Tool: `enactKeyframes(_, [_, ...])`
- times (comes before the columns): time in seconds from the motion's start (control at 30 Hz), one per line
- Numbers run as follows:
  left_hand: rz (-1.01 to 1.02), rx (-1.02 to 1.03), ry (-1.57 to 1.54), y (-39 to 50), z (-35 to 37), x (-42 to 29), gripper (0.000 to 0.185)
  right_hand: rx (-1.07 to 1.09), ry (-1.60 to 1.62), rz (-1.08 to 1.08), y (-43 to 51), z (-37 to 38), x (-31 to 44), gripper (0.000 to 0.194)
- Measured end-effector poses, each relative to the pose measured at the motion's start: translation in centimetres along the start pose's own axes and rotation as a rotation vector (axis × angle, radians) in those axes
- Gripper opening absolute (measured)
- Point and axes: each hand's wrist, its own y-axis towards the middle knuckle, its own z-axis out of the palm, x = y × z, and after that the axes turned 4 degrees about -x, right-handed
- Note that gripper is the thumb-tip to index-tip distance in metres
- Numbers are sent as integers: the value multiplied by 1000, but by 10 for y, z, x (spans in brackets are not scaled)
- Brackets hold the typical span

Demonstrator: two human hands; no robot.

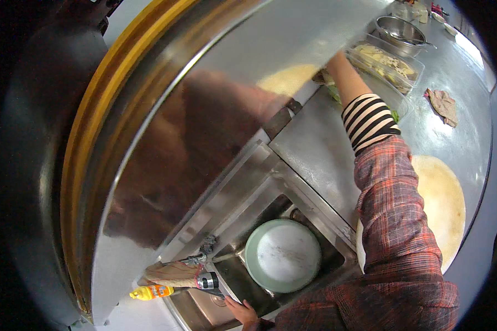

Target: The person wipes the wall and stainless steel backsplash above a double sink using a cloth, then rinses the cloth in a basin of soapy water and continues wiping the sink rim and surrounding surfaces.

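My right forearm (350, 78), in a striped cuff and plaid sleeve, stretches over the steel counter (314, 153) to the far side. The edge of a shiny metal panel (232, 95) hides most of my right hand (335, 61), so its grip cannot be seen. Close to that wrist are clear plastic containers, one with sliced pale food (383, 62) and one with green leaves (394, 116). My left hand (241, 310) rests at the divider of the steel sink (269, 176), fingers slightly apart and holding nothing visible. In the sink sits a pale green basin (252, 256) holding whitish, cloudy contents.
A round cutting board (443, 207) lies under my right sleeve. Farther back are a steel bowl (401, 35) and a crumpled cloth (443, 106). By the sink lie a yellow bottle (151, 292), a faucet (207, 280), a cloth (174, 273) and a metal scourer (208, 244).
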Motion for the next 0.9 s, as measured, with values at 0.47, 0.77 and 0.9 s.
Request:
enactKeyframes(0.47, [-114, 120, 32, 5, 1, 6, 85, -74, -1097, -513, -123, -12, -153, 33])
enactKeyframes(0.77, [-229, 95, 40, -3, -17, -22, 68, -116, -1142, -476, 7, 19, -97, 27])
enactKeyframes(0.9, [-294, 120, -21, -3, -9, -5, 72, 32, -950, -955, -93, 85, -89, 36])
